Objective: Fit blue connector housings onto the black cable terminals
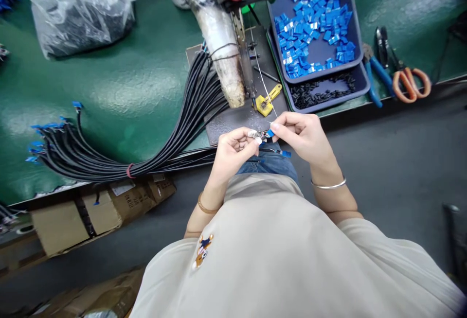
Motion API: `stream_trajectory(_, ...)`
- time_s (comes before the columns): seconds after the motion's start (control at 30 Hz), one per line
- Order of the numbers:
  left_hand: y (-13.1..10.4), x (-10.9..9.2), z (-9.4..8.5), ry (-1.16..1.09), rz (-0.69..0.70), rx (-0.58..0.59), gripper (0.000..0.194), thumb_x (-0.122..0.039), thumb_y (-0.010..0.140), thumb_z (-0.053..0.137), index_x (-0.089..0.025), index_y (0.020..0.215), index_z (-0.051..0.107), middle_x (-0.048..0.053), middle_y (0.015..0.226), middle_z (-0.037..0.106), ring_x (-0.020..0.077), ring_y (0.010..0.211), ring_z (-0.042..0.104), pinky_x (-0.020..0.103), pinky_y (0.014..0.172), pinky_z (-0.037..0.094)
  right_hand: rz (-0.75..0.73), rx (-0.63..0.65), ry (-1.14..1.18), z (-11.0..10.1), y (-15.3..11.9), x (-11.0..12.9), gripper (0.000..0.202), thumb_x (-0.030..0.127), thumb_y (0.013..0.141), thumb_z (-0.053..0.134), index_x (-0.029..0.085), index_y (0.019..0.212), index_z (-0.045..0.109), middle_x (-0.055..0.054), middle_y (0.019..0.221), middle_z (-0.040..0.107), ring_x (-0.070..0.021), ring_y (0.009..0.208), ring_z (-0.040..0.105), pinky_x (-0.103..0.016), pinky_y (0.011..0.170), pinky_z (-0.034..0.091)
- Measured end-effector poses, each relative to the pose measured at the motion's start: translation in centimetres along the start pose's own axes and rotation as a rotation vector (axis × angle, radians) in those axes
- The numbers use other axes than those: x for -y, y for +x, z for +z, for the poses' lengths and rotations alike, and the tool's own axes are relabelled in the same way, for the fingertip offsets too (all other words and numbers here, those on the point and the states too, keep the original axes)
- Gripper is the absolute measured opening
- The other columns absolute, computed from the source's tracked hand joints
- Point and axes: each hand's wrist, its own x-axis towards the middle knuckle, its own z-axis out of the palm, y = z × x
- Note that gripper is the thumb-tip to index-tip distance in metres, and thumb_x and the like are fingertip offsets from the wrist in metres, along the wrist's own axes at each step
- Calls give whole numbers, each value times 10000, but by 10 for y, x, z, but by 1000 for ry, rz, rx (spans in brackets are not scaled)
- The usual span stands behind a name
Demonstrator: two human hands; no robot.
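My left hand [235,150] pinches the end of a black cable, its stripped wires showing at the fingertips. From the right, my right hand [301,135] grips a small blue connector [270,133] that meets those wires; whether they are joined I cannot tell. A thin solder wire [265,89] runs down from a spool to the right fingertips. Just beyond my hands are a soldering iron [251,95], pointing down in its stand, and a yellow plastic piece [265,103]. A bundle of black cables [171,138] with blue connectors on its far ends lies to the left.
Blue connectors fill a grey tray [355,26], stacked on another tray with small black pieces [310,95]. Blue-handled pliers [375,77] and orange-handled scissors [411,84] lie right. A plastic bag [83,21] sits back left; cardboard boxes [60,225] stand below the green table [73,82]. A foil-wrapped tube [219,31] hangs overhead.
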Motion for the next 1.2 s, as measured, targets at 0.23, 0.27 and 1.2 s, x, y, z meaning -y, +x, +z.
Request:
stream_trajectory(0.23, 0, -1, 5, 38, 36, -55, 182, -266, 805, 722, -153, 709, 617, -51, 579, 461, 26, 500, 354, 153, 484, 329, -3, -6, -48, 0, -1, 1, 314, 440, 829, 700, 166, 696, 625, 55, 556, 581, -22, 415, 333, -202, 415, 232)
stream_trajectory(0.27, 0, -1, 5, 35, 39, -48, 180, -265, 807, 720, -153, 708, 619, -50, 584, 463, 26, 504, 350, 152, 487, 333, -5, -7, -52, 0, -1, 1, 314, 440, 828, 701, 169, 690, 624, 55, 549, 577, -24, 413, 337, -203, 413, 234)
stream_trajectory(1.2, 7, -12, 12, -77, -64, 34, 114, -178, 794, 674, -148, 726, 587, -41, 475, 525, 22, 383, 358, 164, 398, 255, -105, -140, -224, 4, -2, -4, 144, 346, 914, 594, 231, 879, 674, 38, 662, 644, -79, 515, 565, -225, 502, 426)
